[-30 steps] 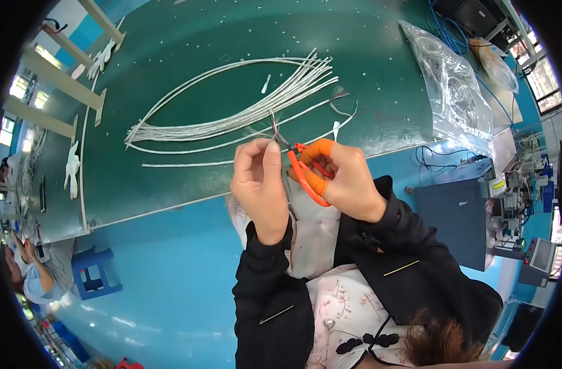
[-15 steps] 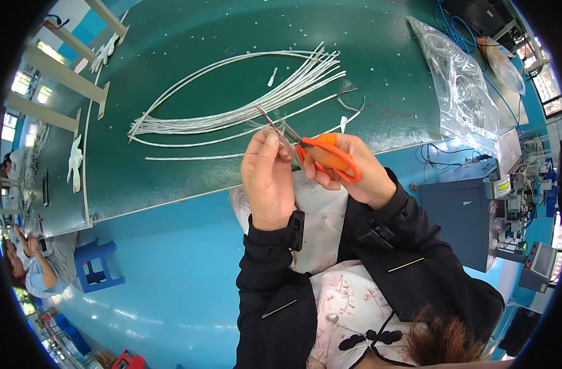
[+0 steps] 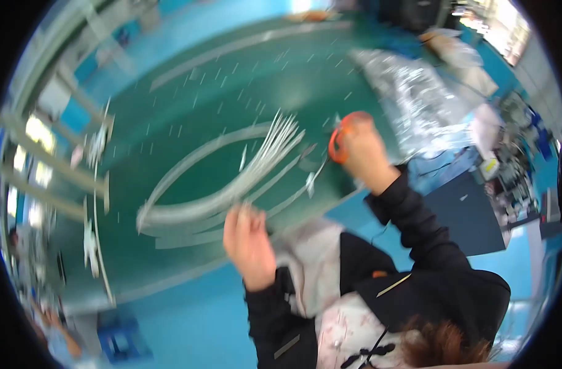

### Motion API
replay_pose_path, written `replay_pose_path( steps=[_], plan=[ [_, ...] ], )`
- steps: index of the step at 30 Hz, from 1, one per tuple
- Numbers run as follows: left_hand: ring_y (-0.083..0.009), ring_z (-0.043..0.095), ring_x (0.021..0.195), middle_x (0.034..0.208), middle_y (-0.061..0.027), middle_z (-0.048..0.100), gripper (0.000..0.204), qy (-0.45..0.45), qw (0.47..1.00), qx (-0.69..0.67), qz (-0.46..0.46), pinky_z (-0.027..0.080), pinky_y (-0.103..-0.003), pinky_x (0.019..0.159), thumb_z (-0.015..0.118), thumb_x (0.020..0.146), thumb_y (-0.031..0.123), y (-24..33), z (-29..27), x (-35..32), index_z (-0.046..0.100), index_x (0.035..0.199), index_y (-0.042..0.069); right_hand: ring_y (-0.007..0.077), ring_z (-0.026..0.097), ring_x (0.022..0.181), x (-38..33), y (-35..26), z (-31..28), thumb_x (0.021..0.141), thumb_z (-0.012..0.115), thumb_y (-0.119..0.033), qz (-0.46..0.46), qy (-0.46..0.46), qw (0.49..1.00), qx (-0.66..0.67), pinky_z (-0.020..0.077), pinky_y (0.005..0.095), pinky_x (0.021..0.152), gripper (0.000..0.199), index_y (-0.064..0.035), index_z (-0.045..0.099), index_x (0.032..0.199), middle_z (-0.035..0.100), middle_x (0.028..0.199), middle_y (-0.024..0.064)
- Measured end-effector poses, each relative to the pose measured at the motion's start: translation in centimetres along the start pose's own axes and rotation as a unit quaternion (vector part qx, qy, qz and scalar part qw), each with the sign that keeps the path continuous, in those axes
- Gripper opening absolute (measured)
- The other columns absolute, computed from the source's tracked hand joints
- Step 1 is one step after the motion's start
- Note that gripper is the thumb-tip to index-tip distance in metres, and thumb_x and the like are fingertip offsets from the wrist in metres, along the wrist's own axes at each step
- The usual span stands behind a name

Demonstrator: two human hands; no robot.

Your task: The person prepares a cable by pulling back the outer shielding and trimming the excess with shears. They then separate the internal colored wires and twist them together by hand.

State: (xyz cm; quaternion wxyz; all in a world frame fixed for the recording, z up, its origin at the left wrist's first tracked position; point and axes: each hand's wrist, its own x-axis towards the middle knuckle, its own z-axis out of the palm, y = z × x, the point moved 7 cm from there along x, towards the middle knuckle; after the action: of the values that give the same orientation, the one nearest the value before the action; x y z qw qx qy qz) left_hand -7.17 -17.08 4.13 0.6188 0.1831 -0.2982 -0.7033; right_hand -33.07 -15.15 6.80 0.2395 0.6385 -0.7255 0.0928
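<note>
My right hand [image 3: 366, 154] is closed around orange-handled scissors [image 3: 339, 144] over the right part of the green table [image 3: 318, 80]. Motion blurs the blades. My left hand [image 3: 251, 243] is over the table's near edge, its fingers bent beside the nearest cables. It is smeared, and I cannot tell if a cable is between the fingers. A curved bundle of silvery-white cables [image 3: 273, 150] lies on the table, the ends fanned out at its upper right. A few separate cables [image 3: 281, 176] lie nearer to me, one with a white tag [image 3: 310, 184] by it.
A clear plastic bag [image 3: 410, 101] lies at the table's right end. Beyond the near edge stands a grey cabinet [image 3: 462, 215]. White gloves [image 3: 91, 246] hang at the left rail; a blue stool [image 3: 124, 341] and another person [image 3: 62, 335] are at lower left. Small white scraps dot the tabletop.
My hands have parted. The right hand has carried the scissors up and right, away from the wire at my left fingers. My left hand sits lower, and the whole view has shifted and blurred.
</note>
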Motion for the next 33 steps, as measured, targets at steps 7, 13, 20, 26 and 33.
replay_pose_path(
  steps=[7,13,20,26,33],
  plan=[
    [-0.0094,0.046,0.076,0.085,-0.0028,0.051,0.008,-0.009,0.997,0.071,0.021,0.039,-0.026,0.072,0.051,0.09,0.006,-0.6,1.2,-1.3,0.051,0.096,0.0,0.0126,0.06,0.064,-2.1,-11.1,-3.6,0.084,0.064,-0.021,-0.023,-0.179,0.682,0.708,0.0482,0.0259,0.058,0.027,-0.0012,0.058,0.102,0.063,0.084,0.0073],
    [-0.0096,0.05,0.081,0.089,-0.0029,0.053,0.011,0.019,0.985,0.159,0.061,0.04,-0.024,0.072,0.051,0.091,0.008,0.5,1.5,-2.0,0.052,0.098,0.0,0.0072,0.052,0.054,-2.4,-14.1,-3.3,0.088,0.06,-0.019,0.028,-0.25,0.518,0.817,0.0409,0.0213,0.048,0.027,0.0014,0.054,0.104,0.06,0.081,0.0053],
    [-0.0085,0.049,0.08,0.09,-0.0033,0.052,0.008,0.024,0.985,0.161,0.054,0.039,-0.021,0.071,0.05,0.09,0.007,0.1,1.5,-2.1,0.052,0.093,0.001,0.0058,0.048,0.048,-3.1,-14.2,-3.2,0.088,0.059,-0.018,0.106,-0.234,0.402,0.879,0.0321,0.0202,0.04,0.026,0.0009,0.052,0.105,0.058,0.078,0.0046],
    [-0.007,0.043,0.073,0.084,-0.0009,0.048,0.006,0.022,0.984,0.167,0.056,0.036,-0.021,0.066,0.051,0.088,0.007,-0.2,1.2,-2.3,0.052,0.09,0.002,0.0057,0.046,0.046,-3.7,-14.5,-2.8,0.088,0.058,-0.018,0.149,-0.236,0.327,0.903,0.0279,0.0192,0.038,0.021,-0.002,0.054,0.101,0.057,0.074,0.003],
    [-0.0077,0.04,0.069,0.077,0.0006,0.04,0.002,-0.074,0.957,0.264,0.095,0.034,-0.021,0.065,0.05,0.085,0.003,0.2,3.1,-2.6,0.048,0.084,0.002,0.0043,0.042,0.045,-4.4,-15.0,-1.7,0.087,0.054,-0.018,0.18,-0.282,0.2,0.921,0.024,0.0184,0.038,0.014,-0.006,0.054,0.095,0.054,0.072,0.0014]
  ],
)
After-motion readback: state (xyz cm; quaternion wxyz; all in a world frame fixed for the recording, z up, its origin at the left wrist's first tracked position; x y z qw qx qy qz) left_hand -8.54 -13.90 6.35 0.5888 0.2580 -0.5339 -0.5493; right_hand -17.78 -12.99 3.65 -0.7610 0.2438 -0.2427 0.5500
